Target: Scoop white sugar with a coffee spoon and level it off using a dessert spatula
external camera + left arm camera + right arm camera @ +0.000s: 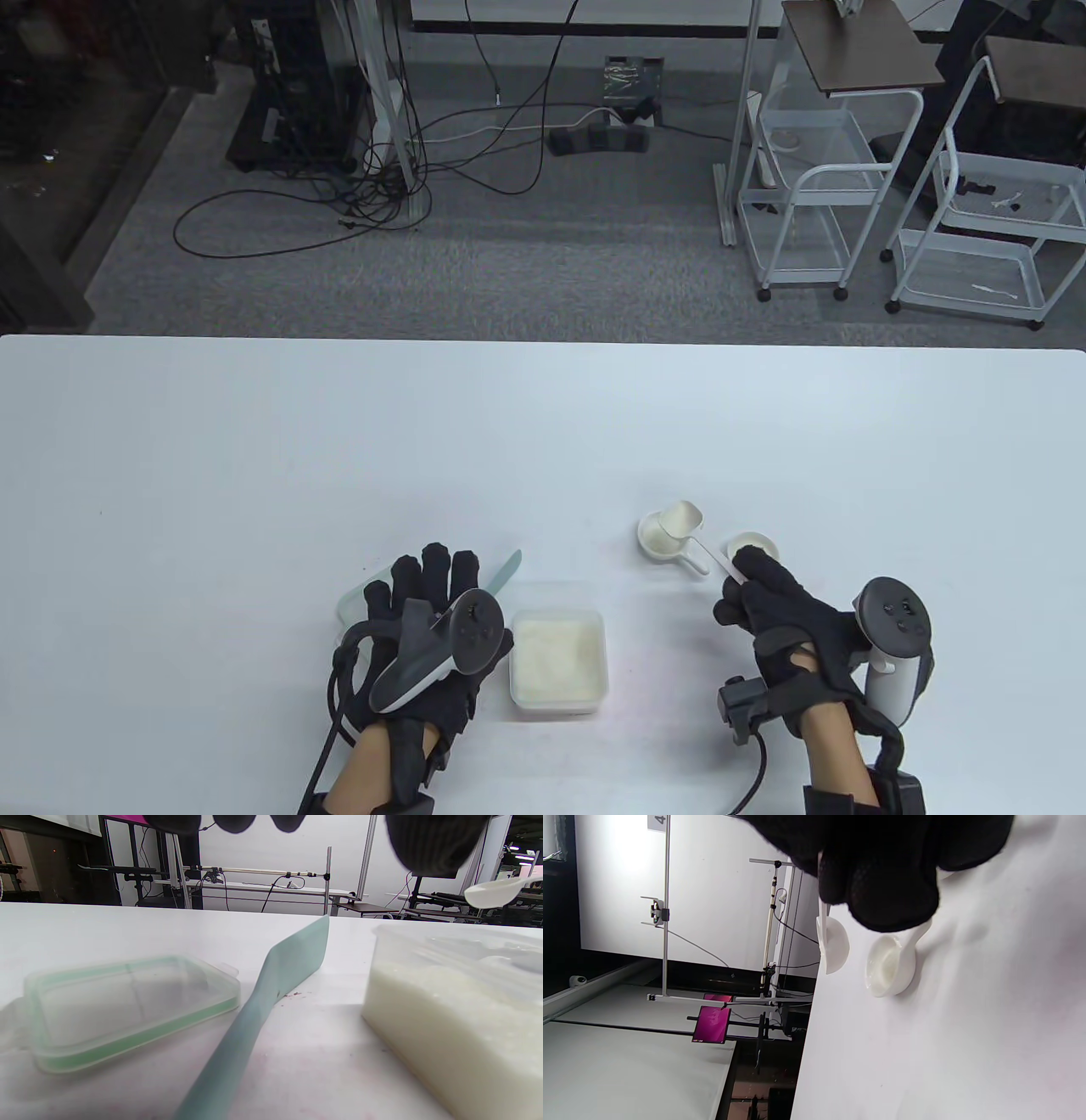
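Lid (pixel 355 599) left of sugar tub (pixel 557 662); left hand (pixel 424 628) beside it, fingers straight, over spatula (pixel 507 570), not gripping. Right of tub: right hand (pixel 785 615) pinches coffee spoon (pixel 683 519) handle, bowl raised, two more scoops nearby. Step: spoon pickup. Next: carry spoon left, dip into sugar.
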### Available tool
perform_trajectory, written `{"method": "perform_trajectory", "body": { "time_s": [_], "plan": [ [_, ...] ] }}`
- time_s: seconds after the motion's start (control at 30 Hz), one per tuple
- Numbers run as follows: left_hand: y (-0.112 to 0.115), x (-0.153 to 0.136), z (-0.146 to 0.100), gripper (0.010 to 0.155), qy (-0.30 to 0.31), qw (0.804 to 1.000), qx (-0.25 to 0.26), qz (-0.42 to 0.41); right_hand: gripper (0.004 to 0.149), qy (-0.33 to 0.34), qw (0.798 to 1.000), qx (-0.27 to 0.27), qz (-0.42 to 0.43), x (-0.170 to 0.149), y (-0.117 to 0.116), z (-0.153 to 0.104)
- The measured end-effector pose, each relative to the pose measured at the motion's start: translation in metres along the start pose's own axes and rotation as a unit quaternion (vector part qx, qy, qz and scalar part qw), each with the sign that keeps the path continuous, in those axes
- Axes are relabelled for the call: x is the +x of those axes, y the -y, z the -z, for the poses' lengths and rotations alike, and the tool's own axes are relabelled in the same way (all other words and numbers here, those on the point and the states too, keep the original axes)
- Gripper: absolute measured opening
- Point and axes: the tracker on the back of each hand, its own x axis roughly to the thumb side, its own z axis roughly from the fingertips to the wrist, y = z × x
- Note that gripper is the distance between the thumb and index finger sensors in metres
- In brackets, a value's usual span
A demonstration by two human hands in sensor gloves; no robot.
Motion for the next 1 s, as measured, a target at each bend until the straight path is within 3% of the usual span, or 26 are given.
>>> {"method": "perform_trajectory", "body": {
  "time_s": [0.67,1.0],
  "plan": [
    [0.000,-0.002,0.000,0.096,-0.006,1.000,-0.024,0.009,0.053,0.010,0.994,-0.014,-0.104,0.000,-0.019,0.004],
    [0.000,-0.002,0.001,0.097,-0.009,0.999,-0.033,0.013,0.052,0.048,0.980,-0.018,-0.192,0.007,-0.032,0.001]
  ]
}}
